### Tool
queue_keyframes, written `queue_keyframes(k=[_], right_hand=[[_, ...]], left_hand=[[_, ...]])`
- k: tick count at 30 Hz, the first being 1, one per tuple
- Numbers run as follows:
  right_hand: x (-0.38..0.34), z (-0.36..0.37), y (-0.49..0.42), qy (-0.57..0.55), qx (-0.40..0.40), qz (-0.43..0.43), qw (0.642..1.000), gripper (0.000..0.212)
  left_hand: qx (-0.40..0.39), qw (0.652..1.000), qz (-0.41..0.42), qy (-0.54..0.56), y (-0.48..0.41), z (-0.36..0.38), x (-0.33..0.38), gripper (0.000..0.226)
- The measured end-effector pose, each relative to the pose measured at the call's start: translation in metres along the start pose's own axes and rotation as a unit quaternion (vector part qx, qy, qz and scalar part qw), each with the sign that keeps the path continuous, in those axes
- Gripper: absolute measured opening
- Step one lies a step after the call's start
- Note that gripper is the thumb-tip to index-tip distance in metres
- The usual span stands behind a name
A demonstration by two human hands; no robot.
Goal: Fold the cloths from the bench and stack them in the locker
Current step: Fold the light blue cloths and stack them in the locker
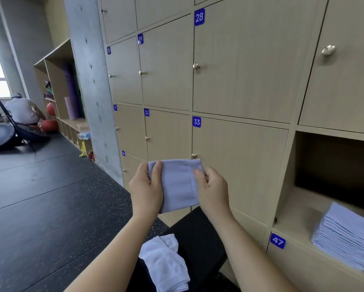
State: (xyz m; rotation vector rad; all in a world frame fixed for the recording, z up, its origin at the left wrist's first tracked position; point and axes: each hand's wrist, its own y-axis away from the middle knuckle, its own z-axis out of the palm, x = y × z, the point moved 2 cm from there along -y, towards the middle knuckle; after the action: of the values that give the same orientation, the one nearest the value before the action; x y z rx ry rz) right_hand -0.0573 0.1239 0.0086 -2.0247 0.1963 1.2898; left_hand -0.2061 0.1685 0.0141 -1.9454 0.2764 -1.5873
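Note:
I hold a pale lilac cloth (177,184), folded into a rectangle, up in front of locker 33. My left hand (146,187) grips its left edge with the thumb on the front. My right hand (211,189) pinches its right edge. Below, a crumpled white-lilac cloth (166,263) lies on the black bench (195,234). At the right, the open locker (292,209) holds a stack of several folded cloths (345,237) near its front edge.
A wall of closed wooden lockers (240,76) with knobs fills the right side. A concrete pillar (88,76) stands left of it. Dark rubber floor (50,197) stretches left. Far back, a person (21,110) crouches by shelves, balls and a tripod.

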Motion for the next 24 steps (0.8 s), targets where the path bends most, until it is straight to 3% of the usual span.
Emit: queue_keyframes(k=[5, 10, 14, 17, 24], right_hand=[[0.008, 0.002, 0.007, 0.065, 0.062, -0.048, 0.995, 0.041], [0.020, -0.015, 0.002, -0.039, 0.088, 0.026, 0.995, 0.042], [0.028, -0.033, 0.005, -0.088, 0.051, 0.063, 0.993, 0.044], [0.041, -0.047, 0.011, -0.056, -0.001, 0.081, 0.995, 0.035], [0.074, -0.125, 0.031, 0.045, 0.093, 0.127, 0.986, 0.025]], left_hand=[[-0.026, 0.997, 0.024, -0.065, 0.002, 0.000, 0.006, 0.036], [-0.165, 0.975, -0.135, 0.060, 0.015, 0.021, 0.000, 0.055], [-0.155, 0.982, -0.104, 0.011, 0.033, 0.035, 0.000, 0.047], [-0.141, 0.987, -0.083, -0.002, 0.040, 0.047, -0.001, 0.047], [-0.275, 0.955, -0.111, 0.028, 0.083, 0.108, 0.003, 0.038]])
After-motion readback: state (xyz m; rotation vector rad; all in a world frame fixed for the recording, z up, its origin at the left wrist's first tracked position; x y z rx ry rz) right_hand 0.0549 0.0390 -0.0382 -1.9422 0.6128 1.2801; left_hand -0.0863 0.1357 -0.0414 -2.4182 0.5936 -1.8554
